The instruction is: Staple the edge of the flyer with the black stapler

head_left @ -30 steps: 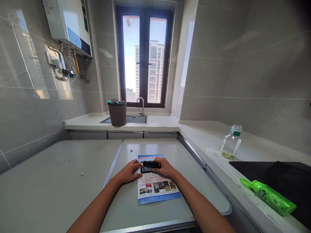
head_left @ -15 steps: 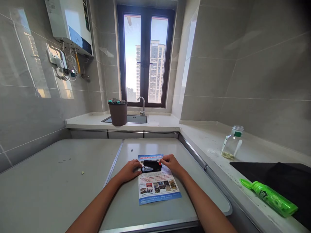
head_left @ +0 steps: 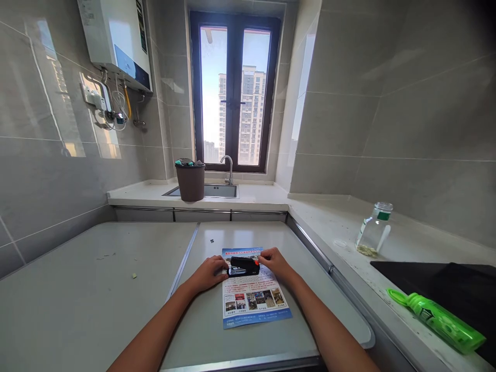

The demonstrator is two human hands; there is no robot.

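A black stapler (head_left: 244, 267) with a small red part at its right end rests on a printed leaflet (head_left: 258, 305). My left hand (head_left: 211, 272) grips the stapler's left end, its fingers closed and partly hidden. At the other end, the fingertips of my right hand (head_left: 276, 262) are closed in a pinch beside the red part. Blue bands and a row of small photos mark the leaflet, which lies flat on the pale table top (head_left: 186, 336).
A tiny dark bit (head_left: 212, 241) lies beyond the leaflet, and a greenish scrap (head_left: 134, 275) to the left. On the right counter stand a glass jar (head_left: 372, 232) and a lying green bottle (head_left: 445, 321). A brown bin (head_left: 190, 182) stands by the sink (head_left: 220, 191).
The whole view has shifted slightly to the left, so things appear a little farther right. Both hands keep their places at the stapler's ends.
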